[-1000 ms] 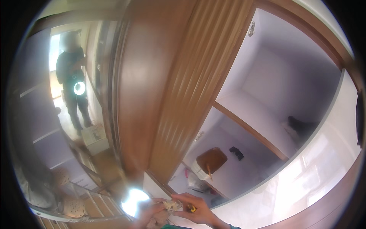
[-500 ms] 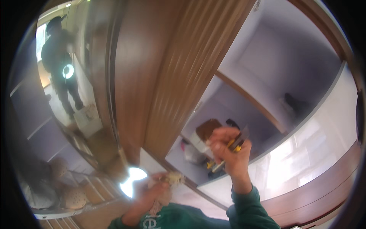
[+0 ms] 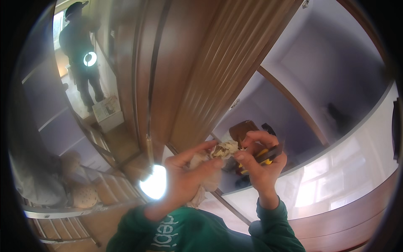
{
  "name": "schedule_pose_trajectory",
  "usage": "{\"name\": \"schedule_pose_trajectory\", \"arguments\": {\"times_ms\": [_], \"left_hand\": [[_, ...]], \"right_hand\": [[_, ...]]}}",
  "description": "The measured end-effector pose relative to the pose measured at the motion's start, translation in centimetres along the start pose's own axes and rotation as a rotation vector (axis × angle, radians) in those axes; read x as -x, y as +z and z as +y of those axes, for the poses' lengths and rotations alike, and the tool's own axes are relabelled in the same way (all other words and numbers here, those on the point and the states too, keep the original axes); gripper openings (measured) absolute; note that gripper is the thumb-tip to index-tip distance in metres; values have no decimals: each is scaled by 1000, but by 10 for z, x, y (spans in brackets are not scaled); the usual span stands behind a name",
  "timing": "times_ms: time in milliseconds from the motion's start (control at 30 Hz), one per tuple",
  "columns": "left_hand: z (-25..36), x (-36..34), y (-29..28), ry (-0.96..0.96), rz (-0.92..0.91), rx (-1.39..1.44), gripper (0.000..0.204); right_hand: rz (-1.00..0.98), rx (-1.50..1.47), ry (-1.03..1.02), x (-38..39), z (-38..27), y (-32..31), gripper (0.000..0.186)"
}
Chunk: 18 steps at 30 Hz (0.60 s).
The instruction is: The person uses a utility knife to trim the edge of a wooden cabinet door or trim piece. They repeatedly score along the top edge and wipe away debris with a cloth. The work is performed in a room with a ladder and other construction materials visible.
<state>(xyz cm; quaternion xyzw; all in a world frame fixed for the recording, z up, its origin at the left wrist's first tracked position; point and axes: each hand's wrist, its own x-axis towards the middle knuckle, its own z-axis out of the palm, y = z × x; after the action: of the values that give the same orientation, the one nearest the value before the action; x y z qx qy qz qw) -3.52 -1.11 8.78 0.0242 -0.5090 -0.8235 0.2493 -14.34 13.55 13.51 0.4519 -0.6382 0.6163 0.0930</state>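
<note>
At lower centre of the head view, your left hand (image 3: 189,171) grips a crumpled pale cloth (image 3: 225,148); your right hand (image 3: 265,174) meets its edge while holding a yellow-and-dark hand tool (image 3: 264,158), and that divided grip could drop the tool.

- At right, open cabinet with lilac-grey insides, divided by a brown-edged shelf (image 3: 298,111).
- In the larger far compartment (image 3: 319,63): dark object (image 3: 337,115) toward the near right, too dim to make out.
- In the smaller near compartment (image 3: 273,98): brown-topped container (image 3: 244,129) at left, partly hidden, with a small black object (image 3: 268,128) just beside it on the right.
- At left, tan floor (image 3: 124,145) bearing a white box (image 3: 112,122) with a mottled top.
- Just beyond the box, on paler floor: person in dark clothes (image 3: 79,54), standing.
- At near left: metal ladder (image 3: 63,212), with pale perforated shoe (image 3: 84,196) at its top.
</note>
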Motion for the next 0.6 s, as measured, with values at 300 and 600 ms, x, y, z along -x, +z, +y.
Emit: {"name": "schedule_pose_trajectory", "arguments": {"times_ms": [300, 600], "left_hand": [[2, -7, 1, 7, -94, -105, 39], [-10, -15, 5, -104, 73, -157, 21]], "right_hand": [[-100, 240, -190, -2, 7, -2, 43], [-202, 296, -246, -3, 9, 1, 49]]}}
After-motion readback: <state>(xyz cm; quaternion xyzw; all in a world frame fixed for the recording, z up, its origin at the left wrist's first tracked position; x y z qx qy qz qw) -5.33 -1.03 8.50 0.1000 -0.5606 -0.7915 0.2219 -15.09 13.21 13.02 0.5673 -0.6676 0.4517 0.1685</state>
